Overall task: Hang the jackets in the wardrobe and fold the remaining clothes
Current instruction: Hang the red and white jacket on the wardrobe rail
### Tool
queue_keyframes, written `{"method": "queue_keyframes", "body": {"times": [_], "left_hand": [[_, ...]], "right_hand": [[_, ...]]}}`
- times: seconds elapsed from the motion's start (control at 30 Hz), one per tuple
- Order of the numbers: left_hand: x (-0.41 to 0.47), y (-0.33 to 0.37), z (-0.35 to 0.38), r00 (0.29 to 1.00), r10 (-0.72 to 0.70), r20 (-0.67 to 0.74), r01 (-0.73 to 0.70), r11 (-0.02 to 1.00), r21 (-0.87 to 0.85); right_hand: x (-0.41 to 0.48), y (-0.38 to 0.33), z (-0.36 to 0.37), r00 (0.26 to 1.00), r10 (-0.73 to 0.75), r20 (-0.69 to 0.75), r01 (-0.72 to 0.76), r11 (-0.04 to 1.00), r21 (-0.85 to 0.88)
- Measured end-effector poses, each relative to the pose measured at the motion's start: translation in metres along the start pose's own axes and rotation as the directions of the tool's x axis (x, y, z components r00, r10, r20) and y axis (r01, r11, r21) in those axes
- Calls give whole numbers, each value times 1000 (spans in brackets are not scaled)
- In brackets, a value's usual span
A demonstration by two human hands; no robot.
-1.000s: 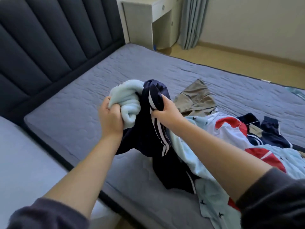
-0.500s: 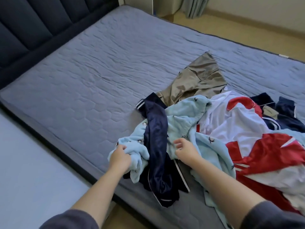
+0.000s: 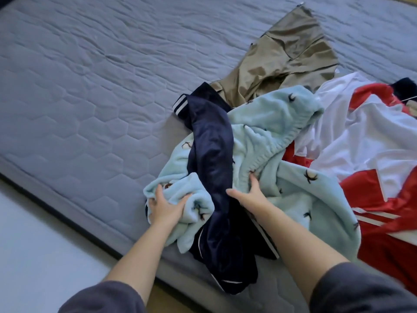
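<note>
We find no legible text, label, brand name, number or sign anywhere in this view. The small dark marks scattered over the light blue fleece garment (image 3: 270,136) are pictorial motifs, not lettering. The white bands on the cuff of the navy garment (image 3: 212,154), left of the fleece, are plain stripes. So are the white bands on the red and white jacket (image 3: 372,143) at the right. No tag is visible on any item.
</note>
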State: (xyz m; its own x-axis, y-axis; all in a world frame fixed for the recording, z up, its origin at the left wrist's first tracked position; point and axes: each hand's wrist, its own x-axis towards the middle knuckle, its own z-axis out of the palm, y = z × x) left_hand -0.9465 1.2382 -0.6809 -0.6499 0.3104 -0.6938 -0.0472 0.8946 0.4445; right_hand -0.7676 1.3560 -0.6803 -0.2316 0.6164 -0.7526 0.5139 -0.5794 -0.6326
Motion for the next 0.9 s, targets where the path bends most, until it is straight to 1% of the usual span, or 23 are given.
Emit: {"method": "queue_keyframes", "body": {"times": [0.07, 0.13, 0.2, 0.23, 0.3, 0.37, 0.4, 0.43, 0.5, 0.53, 0.57, 0.6, 0.63, 0.67, 0.7, 0.73, 0.77, 0.83, 0.9], "left_hand": [[9, -11, -10, 999, 42, -10, -43, 991, -127], [9, -15, -23, 999, 48, 18, -41, 956, -290], [3, -13, -36, 999, 19, 50, 4, 903, -429], [-5, -8, -45, 999, -5, 38, 23, 874, -485], [-20, 5, -69, 998, -13, -57, -23, 811, -585], [-33, 25, -100, 980, 21, -200, -147, 756, -638], [-41, 38, -119, 954, 42, -297, -230, 739, -633], [-48, 51, -139, 914, 58, -402, -312, 735, -602], [-64, 73, -173, 810, 78, -581, -440, 737, -514], [-71, 80, -185, 771, 85, -631, -473, 741, -478], [-74, 82, -192, 748, 94, -657, -483, 757, -440], [-76, 81, -195, 745, 120, -657, -469, 794, -387], [-76, 78, -193, 772, 155, -617, -424, 849, -317], [-72, 71, -184, 826, 183, -533, -350, 907, -232], [-70, 64, -173, 892, 180, -415, -264, 953, -152], [-68, 56, -158, 947, 142, -289, -173, 981, -84], [-68, 50, -142, 978, 90, -188, -97, 995, -31], [-78, 41, -106, 997, 16, -74, -16, 1000, -3], [-91, 37, -69, 999, 30, -17, -30, 1000, -3]], "right_hand": [[3, 2, 25, 997, 28, 74, -24, 998, -58], [-1, -3, 51, 988, 22, 151, -6, 994, -105], [-12, -17, 74, 971, -8, 239, 26, 997, -73], [-21, -26, 83, 963, -39, 267, 48, 998, -28], [-36, -49, 100, 953, -106, 284, 84, 992, 90], [-51, -79, 119, 927, -176, 332, 105, 969, 222], [-59, -97, 130, 906, -213, 366, 114, 955, 275], [-69, -118, 140, 881, -257, 396, 127, 937, 324], [-87, -156, 155, 836, -340, 431, 179, 911, 371], [-94, -170, 159, 819, -362, 445, 201, 907, 369], [-100, -179, 159, 803, -379, 460, 217, 905, 366], [-102, -181, 156, 801, -377, 465, 229, 911, 343], [-105, -178, 147, 814, -353, 461, 230, 925, 302], [-106, -170, 134, 846, -302, 441, 214, 947, 238], [-107, -158, 118, 884, -223, 411, 169, 972, 163], [-105, -142, 100, 921, -136, 365, 110, 990, 91], [-102, -124, 80, 950, -65, 305, 58, 998, 34], [-95, -87, 38, 984, 5, 178, 0, 999, -33], [-91, -54, -1, 996, 25, 80, -19, 997, -76]]}}
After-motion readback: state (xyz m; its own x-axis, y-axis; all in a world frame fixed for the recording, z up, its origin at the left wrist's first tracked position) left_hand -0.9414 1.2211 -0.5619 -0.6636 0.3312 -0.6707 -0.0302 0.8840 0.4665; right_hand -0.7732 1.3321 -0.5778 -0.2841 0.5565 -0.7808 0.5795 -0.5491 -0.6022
